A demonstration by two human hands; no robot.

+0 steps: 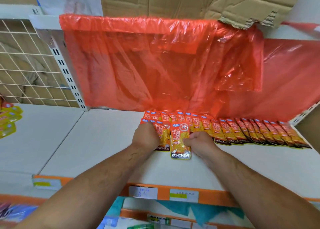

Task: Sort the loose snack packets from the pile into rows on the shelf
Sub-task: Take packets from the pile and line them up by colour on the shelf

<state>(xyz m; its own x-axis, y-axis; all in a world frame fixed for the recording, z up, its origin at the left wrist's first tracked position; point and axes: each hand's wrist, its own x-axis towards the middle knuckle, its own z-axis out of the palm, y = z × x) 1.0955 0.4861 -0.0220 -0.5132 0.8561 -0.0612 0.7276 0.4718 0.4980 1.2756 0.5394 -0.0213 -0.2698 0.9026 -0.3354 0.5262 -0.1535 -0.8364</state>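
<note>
Several orange-and-yellow snack packets (245,133) marked KONCHEW lie overlapping in a row along the back of the white shelf (103,142), running out to the right. My left hand (145,136) rests curled on the packets (162,135) at the row's left end, its fingers hidden from the camera. My right hand (199,142) pinches one packet (180,142) by its right edge; this packet lies flat in front of the row, label up.
A red plastic sheet (155,64) hangs behind the shelf, with cardboard (190,0) above it. A wire grid panel (26,64) stands at the left, and yellow packets (8,121) lie at the far left. Price labels (183,195) line the orange shelf edge.
</note>
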